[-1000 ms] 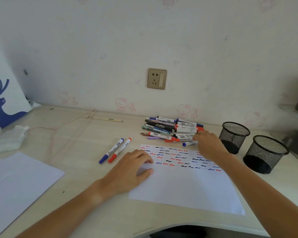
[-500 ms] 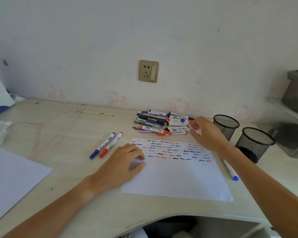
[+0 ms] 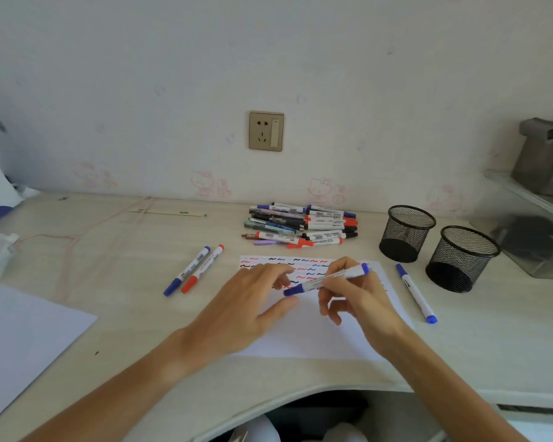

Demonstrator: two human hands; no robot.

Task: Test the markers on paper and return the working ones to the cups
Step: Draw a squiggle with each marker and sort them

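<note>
Right hand (image 3: 355,295) pinching a blue marker (image 3: 326,279) above the paper (image 3: 316,333); left hand (image 3: 249,307), fingers relaxed, beside its cap end. Pile of markers (image 3: 300,226) behind, two mesh cups (image 3: 434,247) right.

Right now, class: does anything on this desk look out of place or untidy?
Yes. The two mesh cups look empty, while markers lie in a loose pile by the wall. One blue marker lies alone beside the test paper, and a pink cord trails across the desk.
</note>
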